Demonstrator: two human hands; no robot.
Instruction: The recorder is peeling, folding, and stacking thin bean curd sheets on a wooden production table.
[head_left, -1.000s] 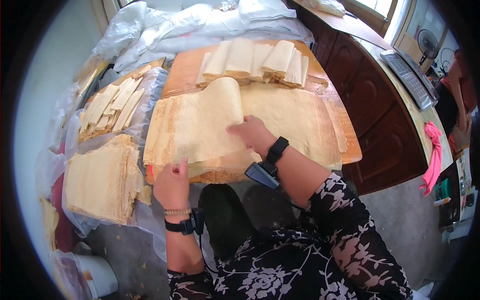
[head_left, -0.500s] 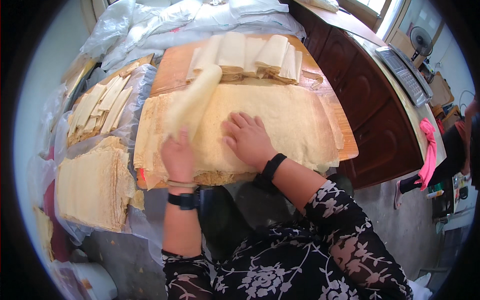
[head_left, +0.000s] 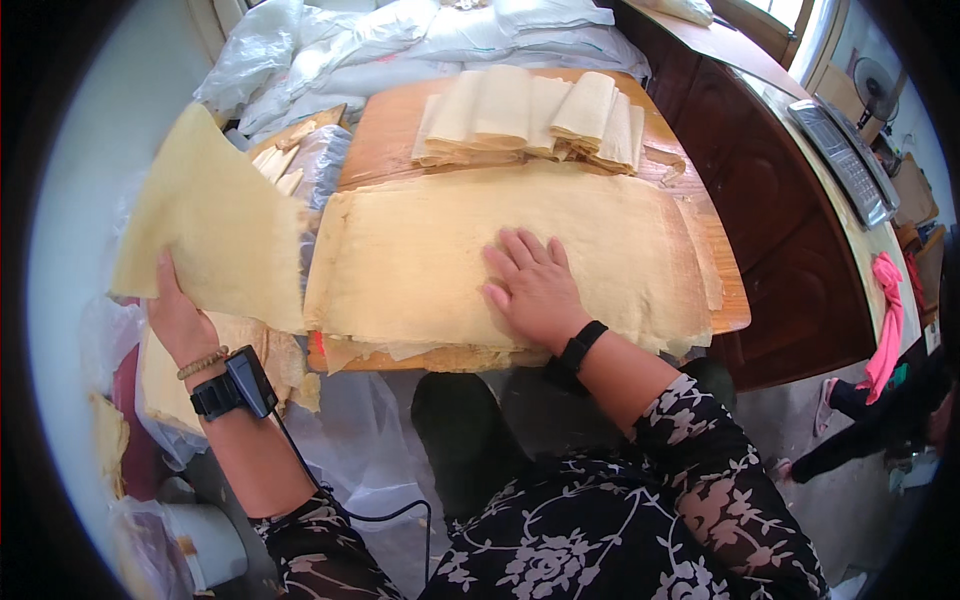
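Note:
Off to the left, my left hand (head_left: pixel 182 315) holds up one thin pale-yellow sheet (head_left: pixel 215 225) that looks like tofu skin. My thumb lies over its near side; the other fingers are partly hidden. A stack of similar wide sheets (head_left: pixel 420 265) covers the near part of the wooden board, its edges ragged. My right hand (head_left: pixel 537 290) rests flat on top of this stack, fingers slightly spread, holding nothing. Behind the stack lie several folded sheets (head_left: pixel 500 110) in a row. Below the raised sheet, a lower pile of sheets (head_left: pixel 262 345) is mostly covered from view.
Beneath the stack is an orange-brown wooden board (head_left: pixel 385 105). White sacks (head_left: pixel 440 40) are heaped at the back. Dark wooden cabinets (head_left: pixel 760 230) flank the right, topped by a keyboard-like device (head_left: pixel 845 160) and a pink cloth (head_left: pixel 885 320). Another person's leg (head_left: pixel 875 420) shows at far right.
My left hand has swung left from over the stack, carrying the sheet, which was curled and is now spread out beyond the board's left side. My right hand stays on the stack.

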